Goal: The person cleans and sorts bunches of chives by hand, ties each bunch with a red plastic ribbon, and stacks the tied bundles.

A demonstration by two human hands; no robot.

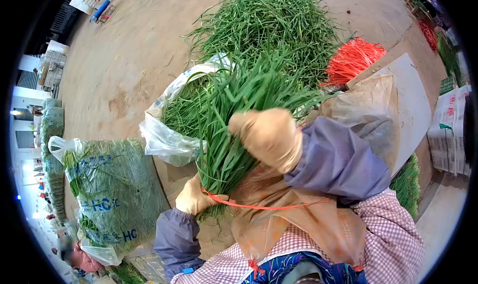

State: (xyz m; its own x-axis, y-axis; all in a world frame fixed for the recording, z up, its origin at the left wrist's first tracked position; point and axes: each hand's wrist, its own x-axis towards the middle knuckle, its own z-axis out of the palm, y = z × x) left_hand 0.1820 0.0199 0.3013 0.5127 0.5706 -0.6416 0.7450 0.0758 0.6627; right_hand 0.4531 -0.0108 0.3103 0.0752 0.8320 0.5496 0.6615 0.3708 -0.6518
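Observation:
My left hand [193, 197], in a tan glove, is wrapped round the lower end of a bunch of garlic chives [226, 149]. A red tie strip [269, 207] crosses the bunch at that hand, and its loose end trails right over my apron. Over the right side of the leaves is my gloved right hand [269, 137], closed like a fist and blurred by motion; whatever its fingers hold is hidden. Just behind the bunch, a white plastic bag [169, 102] lies open with more chives inside.
A large heap of loose chives [264, 22] lies on the floor ahead. Red tie strips [356, 57] are piled at its right, beside a pale board [411, 105]. A full plastic bag [112, 189] stands left. White crates [450, 129] are at far right; another person [84, 256] is at lower left.

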